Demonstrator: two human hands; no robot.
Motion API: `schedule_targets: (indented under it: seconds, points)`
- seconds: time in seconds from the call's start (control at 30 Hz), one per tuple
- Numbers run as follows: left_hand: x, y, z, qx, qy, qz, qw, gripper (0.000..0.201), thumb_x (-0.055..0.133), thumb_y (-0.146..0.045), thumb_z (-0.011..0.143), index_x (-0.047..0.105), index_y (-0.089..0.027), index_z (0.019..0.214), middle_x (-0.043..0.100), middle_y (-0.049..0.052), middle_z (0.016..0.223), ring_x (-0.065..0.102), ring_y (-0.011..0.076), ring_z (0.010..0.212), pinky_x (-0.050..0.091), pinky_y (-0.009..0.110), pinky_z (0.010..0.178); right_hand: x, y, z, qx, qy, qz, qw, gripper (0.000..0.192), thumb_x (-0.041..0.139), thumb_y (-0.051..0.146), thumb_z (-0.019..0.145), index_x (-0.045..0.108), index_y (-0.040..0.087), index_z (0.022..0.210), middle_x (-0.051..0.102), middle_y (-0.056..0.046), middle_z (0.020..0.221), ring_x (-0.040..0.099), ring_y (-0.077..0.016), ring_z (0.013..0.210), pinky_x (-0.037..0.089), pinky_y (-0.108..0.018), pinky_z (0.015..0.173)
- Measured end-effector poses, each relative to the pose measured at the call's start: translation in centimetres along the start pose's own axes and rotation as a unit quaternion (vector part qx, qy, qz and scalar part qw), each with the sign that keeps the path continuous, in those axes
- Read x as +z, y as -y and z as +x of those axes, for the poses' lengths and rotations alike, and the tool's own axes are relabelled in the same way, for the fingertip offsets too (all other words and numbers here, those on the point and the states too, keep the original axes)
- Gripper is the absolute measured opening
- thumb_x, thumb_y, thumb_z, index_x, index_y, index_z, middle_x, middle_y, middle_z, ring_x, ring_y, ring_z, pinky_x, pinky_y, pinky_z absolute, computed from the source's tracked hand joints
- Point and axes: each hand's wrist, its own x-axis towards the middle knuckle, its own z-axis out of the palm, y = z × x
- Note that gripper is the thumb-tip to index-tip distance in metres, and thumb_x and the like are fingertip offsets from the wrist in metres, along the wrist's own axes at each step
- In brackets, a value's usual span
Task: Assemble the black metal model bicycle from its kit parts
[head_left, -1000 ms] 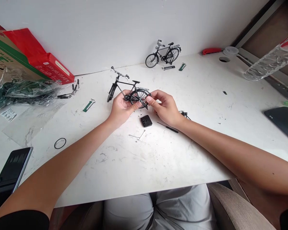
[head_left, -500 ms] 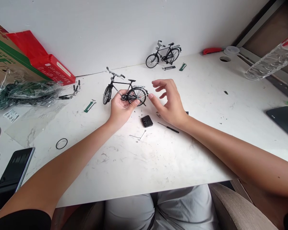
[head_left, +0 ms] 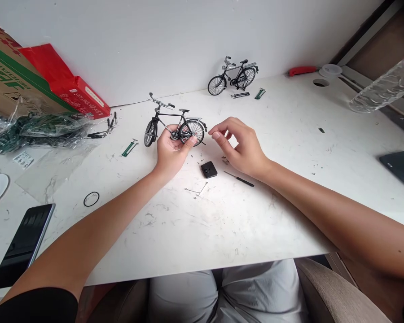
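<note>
A small black model bicycle point(head_left: 170, 123) stands upright on the white table point(head_left: 222, 224). My left hand point(head_left: 171, 152) grips it low on the frame by the rear wheel. Just to the right of that wheel, my right hand point(head_left: 240, 146) hovers with its fingers curled and apart, thumb and forefinger close together and holding nothing I can see. A small black square part point(head_left: 209, 169), a thin screwdriver point(head_left: 239, 179) and a bent wire piece point(head_left: 195, 191) lie on the table below the hands.
A second model bicycle point(head_left: 232, 76) stands by the wall. At the left are a red and cardboard box point(head_left: 54, 85), a bag of green parts point(head_left: 37, 128), a black ring point(head_left: 91, 198) and a phone point(head_left: 23, 244). A plastic bottle point(head_left: 384, 87) and a dark tablet point(head_left: 402, 166) are at the right.
My right hand let go of the rear wheel, pulled away to the right with fingers spread, and has now curled back near the wheel. The bicycle shifted slightly left in my left hand.
</note>
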Motion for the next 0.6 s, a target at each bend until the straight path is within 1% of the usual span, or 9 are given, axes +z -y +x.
schedule_targets:
  seconds: [0.07,0.13,0.23,0.3,0.37,0.43,0.53,0.6]
  points:
    - [0.0,0.1,0.0,0.000,0.001,0.002,1.000,0.062,0.095,-0.057,0.081,0.057,-0.024,0.117,0.080,0.008,0.113,0.082,0.0246,0.107,0.066,0.045,0.104,-0.2,0.0,0.1,0.015,-0.002,0.007,1.000,0.039,0.052,0.060,0.113,0.073,0.027,0.107,0.072,-0.009,0.101,0.063,-0.0261,0.094,0.051,-0.044,0.088]
    - [0.0,0.1,0.0,-0.004,0.001,0.001,1.000,0.062,0.096,-0.057,0.081,0.058,-0.024,0.117,0.080,0.008,0.112,0.082,0.0247,0.107,0.067,0.044,0.103,-0.1,0.3,0.0,-0.001,0.031,0.010,0.999,0.039,0.056,0.059,0.111,0.074,0.026,0.104,0.072,-0.008,0.095,0.062,-0.0255,0.092,0.051,-0.044,0.088]
    - [0.0,-0.1,0.0,-0.015,-0.003,-0.002,1.000,0.064,0.098,-0.058,0.077,0.058,-0.024,0.115,0.080,0.007,0.110,0.082,0.0244,0.105,0.067,0.043,0.101,0.5,1.1,-0.5,-0.076,0.132,0.010,0.988,0.033,0.060,0.052,0.110,0.076,0.025,0.101,0.071,-0.007,0.088,0.061,-0.0253,0.090,0.051,-0.042,0.086]
    - [0.0,-0.2,0.0,-0.019,-0.007,0.000,1.000,0.064,0.099,-0.057,0.076,0.059,-0.024,0.113,0.080,0.007,0.108,0.082,0.0239,0.103,0.068,0.042,0.100,1.0,1.7,-1.1,-0.120,0.201,0.004,0.972,0.031,0.057,0.043,0.112,0.077,0.022,0.102,0.072,-0.008,0.091,0.061,-0.0250,0.091,0.051,-0.041,0.084]
    - [0.0,-0.3,-0.1,-0.017,-0.008,0.004,1.000,0.062,0.098,-0.056,0.077,0.059,-0.023,0.113,0.080,0.007,0.108,0.082,0.0240,0.104,0.068,0.041,0.099,1.4,2.3,-1.7,-0.140,0.251,-0.001,0.958,0.030,0.054,0.035,0.114,0.078,0.020,0.104,0.073,-0.010,0.096,0.061,-0.0243,0.093,0.050,-0.039,0.081]
    - [0.1,-0.2,-0.1,-0.017,-0.007,0.009,1.000,0.061,0.097,-0.055,0.079,0.058,-0.023,0.114,0.079,0.007,0.109,0.082,0.0247,0.106,0.067,0.041,0.100,1.6,2.7,-2.1,-0.151,0.292,-0.002,0.944,0.025,0.060,0.033,0.112,0.080,0.020,0.104,0.073,-0.009,0.097,0.061,-0.0235,0.094,0.048,-0.036,0.077]
    - [0.1,-0.1,-0.2,-0.022,0.000,0.010,1.000,0.060,0.096,-0.054,0.081,0.058,-0.024,0.116,0.078,0.007,0.109,0.081,0.0255,0.108,0.067,0.043,0.100,1.6,3.2,-2.5,-0.162,0.327,0.002,0.931,0.018,0.071,0.035,0.107,0.082,0.022,0.101,0.072,-0.007,0.093,0.059,-0.0228,0.093,0.044,-0.034,0.071]
    - [0.2,-0.2,-0.2,-0.024,0.003,0.007,1.000,0.060,0.096,-0.053,0.081,0.057,-0.024,0.116,0.078,0.007,0.108,0.081,0.0257,0.106,0.067,0.043,0.100,1.6,3.4,-2.6,-0.167,0.329,0.005,0.929,0.018,0.069,0.032,0.108,0.082,0.023,0.100,0.071,-0.007,0.090,0.058,-0.0224,0.091,0.043,-0.033,0.070]
